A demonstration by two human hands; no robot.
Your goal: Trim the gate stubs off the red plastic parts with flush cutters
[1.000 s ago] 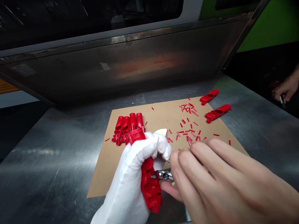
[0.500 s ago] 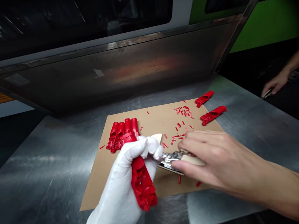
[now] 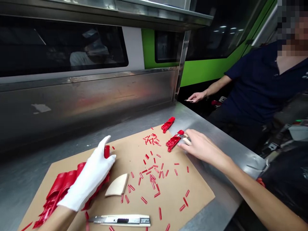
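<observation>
My left hand (image 3: 89, 178), in a white glove, lies flat with fingers spread on a row of red plastic parts (image 3: 59, 189) at the left of the cardboard sheet (image 3: 192, 192). My bare right hand (image 3: 202, 148) reaches to the sheet's far right corner. Its fingertips are at the end of a single red part (image 3: 173, 141), with the beige and metal of small cutters (image 3: 185, 138) showing under them. Another red part (image 3: 167, 124) lies just beyond.
Several short red offcuts (image 3: 151, 173) are scattered over the cardboard. A beige curved piece (image 3: 117, 186) and a utility knife (image 3: 120, 220) lie near me. A co-worker in a dark shirt (image 3: 260, 83) stands at right, hand (image 3: 197, 96) past the steel table's edge (image 3: 231, 141).
My left hand has laid its red part down on the row at the left. My right hand moved away to the far red part. The view has lifted and swung right.
</observation>
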